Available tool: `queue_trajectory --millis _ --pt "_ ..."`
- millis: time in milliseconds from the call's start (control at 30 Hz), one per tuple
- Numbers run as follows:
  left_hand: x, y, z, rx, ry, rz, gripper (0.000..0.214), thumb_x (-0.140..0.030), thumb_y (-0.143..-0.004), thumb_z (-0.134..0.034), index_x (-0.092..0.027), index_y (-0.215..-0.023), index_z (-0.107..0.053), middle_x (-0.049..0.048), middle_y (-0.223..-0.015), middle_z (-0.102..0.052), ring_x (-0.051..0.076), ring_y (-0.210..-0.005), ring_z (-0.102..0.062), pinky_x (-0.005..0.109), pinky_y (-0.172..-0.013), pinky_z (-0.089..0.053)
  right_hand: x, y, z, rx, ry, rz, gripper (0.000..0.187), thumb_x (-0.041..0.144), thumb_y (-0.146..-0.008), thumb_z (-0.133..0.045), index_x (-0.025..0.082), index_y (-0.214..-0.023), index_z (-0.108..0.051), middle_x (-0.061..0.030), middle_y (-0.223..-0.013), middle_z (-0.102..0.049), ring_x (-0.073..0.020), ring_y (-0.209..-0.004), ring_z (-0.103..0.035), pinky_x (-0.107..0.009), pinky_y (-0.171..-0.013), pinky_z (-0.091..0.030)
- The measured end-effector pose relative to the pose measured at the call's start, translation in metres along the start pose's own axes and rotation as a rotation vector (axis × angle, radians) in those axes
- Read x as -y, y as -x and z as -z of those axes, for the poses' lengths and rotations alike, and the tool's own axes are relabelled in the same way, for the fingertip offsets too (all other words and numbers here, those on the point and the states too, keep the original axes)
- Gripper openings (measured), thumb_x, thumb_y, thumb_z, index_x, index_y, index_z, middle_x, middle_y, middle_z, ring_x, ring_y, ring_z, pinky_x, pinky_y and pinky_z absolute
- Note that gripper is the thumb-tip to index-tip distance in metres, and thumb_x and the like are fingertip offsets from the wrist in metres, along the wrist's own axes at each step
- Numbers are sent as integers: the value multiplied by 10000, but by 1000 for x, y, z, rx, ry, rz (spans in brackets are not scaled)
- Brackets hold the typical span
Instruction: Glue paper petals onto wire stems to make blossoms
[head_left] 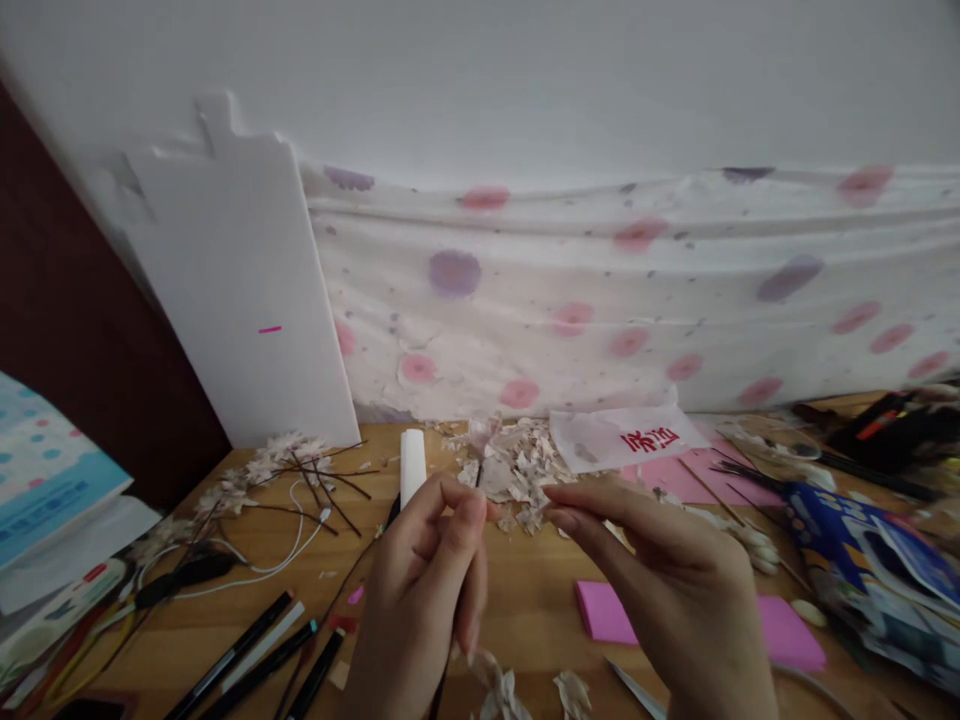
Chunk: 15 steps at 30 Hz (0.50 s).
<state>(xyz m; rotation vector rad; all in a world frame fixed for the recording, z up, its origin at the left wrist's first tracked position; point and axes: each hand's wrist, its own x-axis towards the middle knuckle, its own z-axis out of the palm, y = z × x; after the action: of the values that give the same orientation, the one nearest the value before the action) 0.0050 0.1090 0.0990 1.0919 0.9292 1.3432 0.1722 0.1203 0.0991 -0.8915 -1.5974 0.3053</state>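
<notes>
My left hand (427,590) is closed, thumb against fingers, on a thin dark stem (448,660) that runs down below the palm. The stem's top end shows just above the thumb, in front of a pile of pale, crinkled petal-like scraps (517,465). To the right, a short gap away, my right hand (671,575) has its thumb and forefinger brought together in a pinch. Whatever is between those fingertips is too small to make out. Below the hands, more pale scraps (504,695) lie beside a pointed metal blade (634,688), partly covered by my right wrist.
Pens (259,665) and a blossom-covered branch (289,455) with white cable lie left. A white roll (412,465) stands behind my left hand. Pink pads (607,612), a printed white bag (622,435) and a blue package (862,570) are right. A white foam board (247,260) leans behind.
</notes>
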Motion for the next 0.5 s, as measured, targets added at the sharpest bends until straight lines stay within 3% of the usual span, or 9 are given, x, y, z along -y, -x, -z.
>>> queue_trajectory --millis 300,500 --pt "-5 5 -7 -86 -22 23 465 -652 -812 -711 -197 -762 -636 -108 -344 -409 29 -305 -259 155 -368 -174 5 -1 3 -34 -21 73 227 110 -873 -739 313 -970 -773 76 -826 -760 -77 -726 -694 -155 -664 -541" --pt "-5 8 -10 -105 -57 35 489 -662 -778 -739 -210 -705 -569 -118 -336 -381 27 -307 -223 170 -375 -163 9 0 0 -101 22 87 241 83 -871 -733 294 -984 -761 80 -874 -779 -69 -762 -706 -135 -714 -547"
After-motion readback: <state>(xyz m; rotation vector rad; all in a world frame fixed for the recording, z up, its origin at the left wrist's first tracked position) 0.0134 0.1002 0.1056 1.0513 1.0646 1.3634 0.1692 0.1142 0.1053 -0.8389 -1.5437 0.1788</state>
